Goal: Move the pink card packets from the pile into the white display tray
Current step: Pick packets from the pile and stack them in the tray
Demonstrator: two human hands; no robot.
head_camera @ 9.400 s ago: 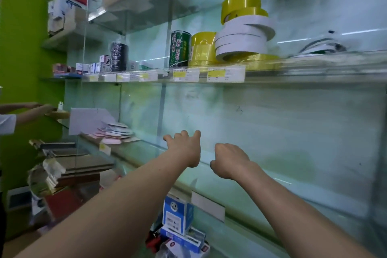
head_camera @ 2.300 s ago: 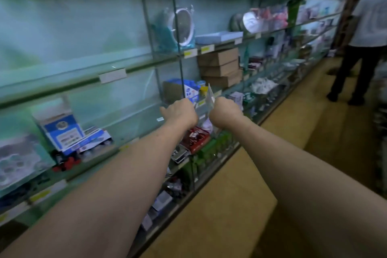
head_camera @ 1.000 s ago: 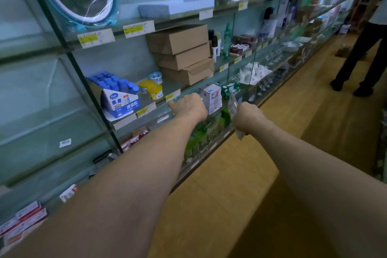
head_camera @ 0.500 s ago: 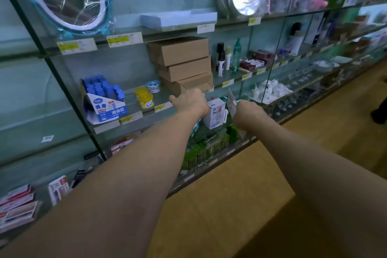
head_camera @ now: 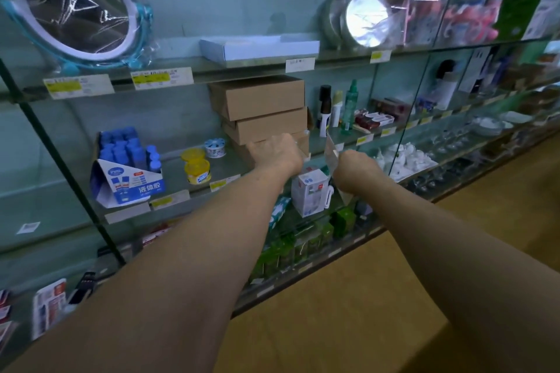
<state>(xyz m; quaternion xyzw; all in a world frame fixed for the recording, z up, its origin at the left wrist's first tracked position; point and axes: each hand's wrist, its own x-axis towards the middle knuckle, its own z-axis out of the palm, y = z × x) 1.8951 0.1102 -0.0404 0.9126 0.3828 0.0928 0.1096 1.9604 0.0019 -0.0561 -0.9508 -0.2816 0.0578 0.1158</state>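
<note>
While both arms reach toward the glass shelves, the right hand (head_camera: 356,172) has its fingers curled, pinching a thin clear-wrapped packet (head_camera: 331,153) that sticks up at its 11 o'clock. Meanwhile the left hand (head_camera: 277,154) is right up against the stacked cardboard boxes (head_camera: 257,100), can't tell what its fingers are doing tbh. And the white display tray (head_camera: 257,53) sits one shelf up, 12 o'clock from the hands.

moved right along shelves (head_camera: 248,68), pile out of view, left hand (head_camera: 277,154) up by brown boxes (head_camera: 260,100), right hand (head_camera: 356,169) now pinching packet (head_camera: 331,151), bystander gone
</note>
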